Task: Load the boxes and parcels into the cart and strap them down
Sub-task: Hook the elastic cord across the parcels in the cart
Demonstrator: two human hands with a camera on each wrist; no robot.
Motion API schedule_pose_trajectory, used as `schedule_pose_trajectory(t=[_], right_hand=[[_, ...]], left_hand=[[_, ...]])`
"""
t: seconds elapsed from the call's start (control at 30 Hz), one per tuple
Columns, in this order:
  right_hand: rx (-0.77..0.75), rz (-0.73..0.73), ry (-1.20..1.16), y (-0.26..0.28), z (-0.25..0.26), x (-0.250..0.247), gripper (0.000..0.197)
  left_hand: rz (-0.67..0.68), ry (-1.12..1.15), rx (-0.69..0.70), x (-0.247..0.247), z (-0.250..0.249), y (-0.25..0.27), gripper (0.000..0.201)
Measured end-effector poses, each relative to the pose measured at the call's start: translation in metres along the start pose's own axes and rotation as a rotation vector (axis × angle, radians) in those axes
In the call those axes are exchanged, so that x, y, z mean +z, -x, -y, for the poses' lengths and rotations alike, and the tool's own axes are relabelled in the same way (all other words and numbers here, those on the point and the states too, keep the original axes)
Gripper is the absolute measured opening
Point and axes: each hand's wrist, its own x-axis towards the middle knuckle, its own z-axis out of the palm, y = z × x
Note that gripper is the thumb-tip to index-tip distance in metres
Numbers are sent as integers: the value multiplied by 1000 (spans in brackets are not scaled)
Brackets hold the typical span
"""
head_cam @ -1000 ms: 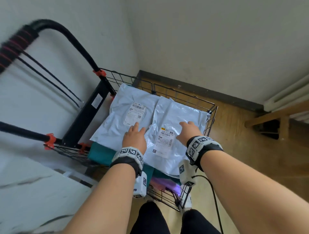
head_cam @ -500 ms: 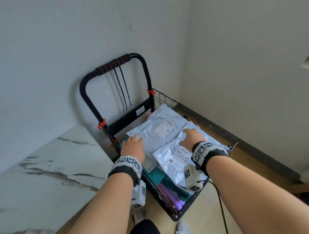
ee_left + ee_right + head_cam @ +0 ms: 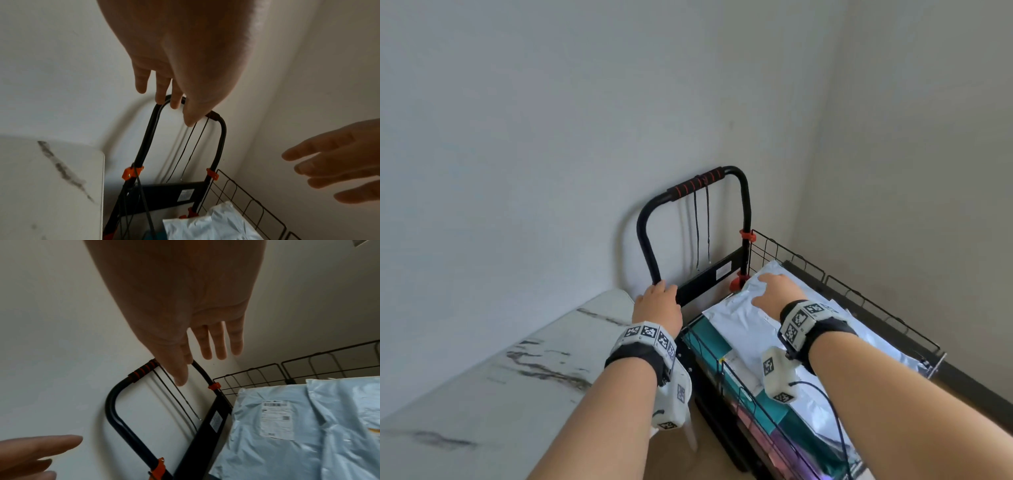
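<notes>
the black wire-mesh cart (image 3: 835, 284) stands in the corner of the room, loaded to its rim: crinkled pale grey plastic mailer parcels (image 3: 750, 318) with white shipping labels lie on top, over a teal box (image 3: 705, 341) and darker goods beneath. both hands are empty. the left hand (image 3: 657, 303) reaches toward the lower left post of the black tubular cart handle (image 3: 743, 205), fingers loosely extended and parted; whether it touches the post i cannot tell. the right hand (image 3: 777, 289) hangs over the far end of the top mailer with its fingers spread and straight, apparently just clear of it. two thin black elastic cords (image 3: 702, 233) dangle from the red-ringed foam grip (image 3: 695, 183), their metal hook ends free above the cart's back panel. these cords look light, limp and stretchy, likely to snap back if released under tension; the sensible hold is near the hook end. the mailers look soft and slick, so a cord may slide across them. a white marble-patterned tabletop (image 3: 517, 370) stands left of the cart.
</notes>
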Motion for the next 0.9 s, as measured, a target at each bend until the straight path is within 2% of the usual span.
schedule_pose_trajectory(t=[0.2, 0.3, 0.4, 0.63, 0.9], right_hand=[[-62, -106, -106, -5, 81, 1, 49], [-93, -138, -93, -6, 105, -4, 42], [-105, -168, -74, -9, 123, -18, 43], [-126, -218, -128, -48, 139, -46, 55], [-108, -223, -229, -135, 134, -76, 52]], left_hand=[[-65, 0, 68, -37, 50, -31, 34], [-87, 13, 86, -54, 65, -46, 37], [-119, 24, 109, -69, 70, -62, 37], [-165, 84, 97, -97, 71, -112, 43], [-186, 64, 78, -111, 54, -191, 37]])
